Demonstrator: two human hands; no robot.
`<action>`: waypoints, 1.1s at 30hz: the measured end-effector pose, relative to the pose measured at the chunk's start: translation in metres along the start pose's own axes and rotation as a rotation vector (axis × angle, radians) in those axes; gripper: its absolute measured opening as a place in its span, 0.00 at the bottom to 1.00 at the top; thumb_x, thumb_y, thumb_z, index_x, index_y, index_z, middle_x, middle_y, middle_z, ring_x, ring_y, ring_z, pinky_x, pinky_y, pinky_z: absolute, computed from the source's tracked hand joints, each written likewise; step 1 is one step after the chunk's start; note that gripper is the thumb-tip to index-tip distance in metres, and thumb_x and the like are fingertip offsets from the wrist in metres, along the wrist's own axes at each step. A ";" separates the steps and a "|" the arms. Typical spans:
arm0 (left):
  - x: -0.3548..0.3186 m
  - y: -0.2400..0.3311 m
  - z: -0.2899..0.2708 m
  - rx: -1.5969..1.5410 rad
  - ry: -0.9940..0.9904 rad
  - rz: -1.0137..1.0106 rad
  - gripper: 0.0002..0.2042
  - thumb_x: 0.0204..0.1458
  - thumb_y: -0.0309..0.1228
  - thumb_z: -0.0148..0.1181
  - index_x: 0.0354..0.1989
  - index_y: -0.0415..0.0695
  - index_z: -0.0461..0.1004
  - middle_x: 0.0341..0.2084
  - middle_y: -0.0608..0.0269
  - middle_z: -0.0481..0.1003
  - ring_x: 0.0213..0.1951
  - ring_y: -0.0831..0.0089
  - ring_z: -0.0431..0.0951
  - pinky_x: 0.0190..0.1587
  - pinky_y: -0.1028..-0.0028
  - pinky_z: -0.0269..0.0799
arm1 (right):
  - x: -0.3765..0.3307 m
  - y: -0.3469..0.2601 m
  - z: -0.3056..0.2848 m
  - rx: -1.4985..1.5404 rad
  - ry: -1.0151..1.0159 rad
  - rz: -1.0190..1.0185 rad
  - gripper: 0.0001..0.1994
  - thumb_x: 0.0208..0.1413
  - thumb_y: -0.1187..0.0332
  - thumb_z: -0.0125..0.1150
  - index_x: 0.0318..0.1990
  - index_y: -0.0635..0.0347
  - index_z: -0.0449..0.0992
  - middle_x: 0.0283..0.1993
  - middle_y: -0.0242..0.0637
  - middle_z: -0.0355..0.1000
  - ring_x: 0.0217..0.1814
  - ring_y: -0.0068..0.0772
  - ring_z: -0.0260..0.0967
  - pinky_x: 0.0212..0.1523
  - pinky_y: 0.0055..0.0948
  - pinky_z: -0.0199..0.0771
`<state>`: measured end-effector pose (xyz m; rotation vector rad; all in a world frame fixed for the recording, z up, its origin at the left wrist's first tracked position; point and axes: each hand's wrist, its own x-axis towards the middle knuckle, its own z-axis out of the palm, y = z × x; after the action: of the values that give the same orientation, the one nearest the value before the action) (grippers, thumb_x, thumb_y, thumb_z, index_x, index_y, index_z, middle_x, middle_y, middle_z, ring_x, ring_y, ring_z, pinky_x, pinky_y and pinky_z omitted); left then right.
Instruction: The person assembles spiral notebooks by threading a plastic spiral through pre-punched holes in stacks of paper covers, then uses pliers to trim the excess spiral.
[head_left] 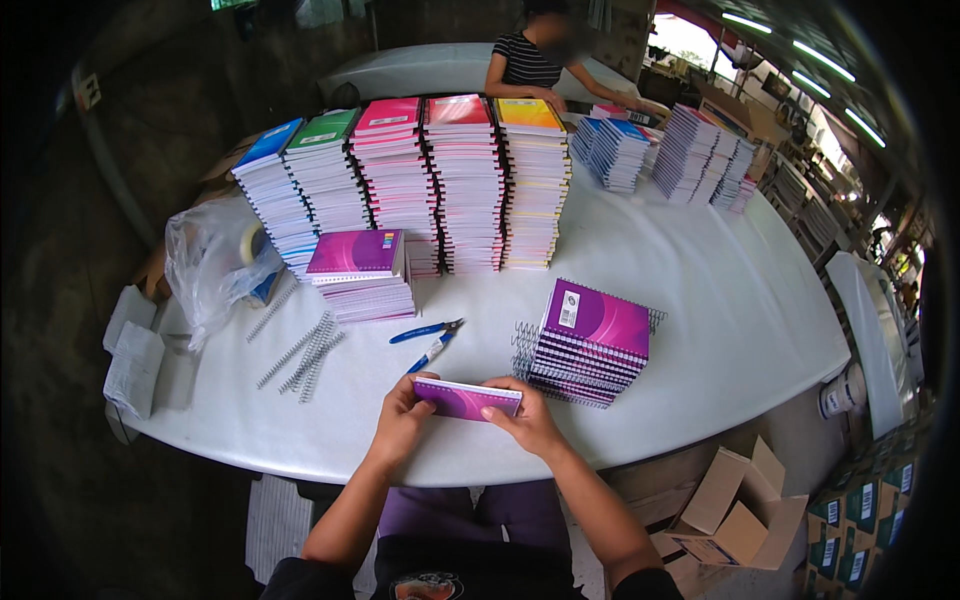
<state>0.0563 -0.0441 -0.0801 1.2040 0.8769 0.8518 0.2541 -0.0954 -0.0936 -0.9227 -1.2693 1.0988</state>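
Purple booklet (462, 402): we note a smooth cover with a soft gloss, over white paper leaves.
Purple notebook stack (597, 325): glossy printed covers; wire bindings that we read as metal.
Loose coils (318, 352): thin wire, metallic grey.
Pliers (449, 329): blue handles, plastic by their look; dark metal tips.
Tall notebook stacks (465, 185): shiny coloured covers, matt paper edges.
Bag (203, 262): clear plastic, crinkled and shiny.
Table top (740, 290): smooth, pale, dully sheened; we cannot tell its material.
Open box (738, 530): brown cardboard, matt.
Trousers (430, 508): purple cloth, matt.
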 end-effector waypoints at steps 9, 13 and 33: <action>-0.014 -0.009 0.003 0.653 0.037 0.391 0.25 0.38 0.16 0.55 0.49 0.43 0.63 0.44 0.54 0.68 0.47 0.63 0.68 0.50 0.66 0.62 | -0.003 -0.002 0.004 -0.186 -0.097 0.029 0.13 0.52 0.75 0.59 0.46 0.61 0.74 0.39 0.33 0.75 0.37 0.17 0.68 0.40 0.19 0.68; 0.027 0.011 -0.081 1.356 0.593 0.367 0.24 0.40 0.27 0.59 0.51 0.45 0.64 0.44 0.53 0.68 0.48 0.56 0.67 0.47 0.56 0.59 | -0.007 0.003 0.001 -0.223 -0.043 -0.027 0.14 0.52 0.76 0.57 0.48 0.61 0.74 0.42 0.36 0.75 0.37 0.19 0.71 0.39 0.20 0.70; 0.005 0.050 -0.045 0.678 -0.225 0.124 0.10 0.59 0.35 0.47 0.35 0.40 0.68 0.21 0.62 0.66 0.28 0.76 0.64 0.36 0.76 0.64 | -0.009 -0.002 0.004 -0.188 0.094 -0.040 0.15 0.51 0.81 0.55 0.48 0.65 0.73 0.42 0.39 0.75 0.40 0.21 0.72 0.42 0.21 0.72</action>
<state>0.0136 -0.0137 -0.0381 1.9192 0.9422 0.5038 0.2511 -0.1048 -0.0934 -1.0718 -1.3236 0.9054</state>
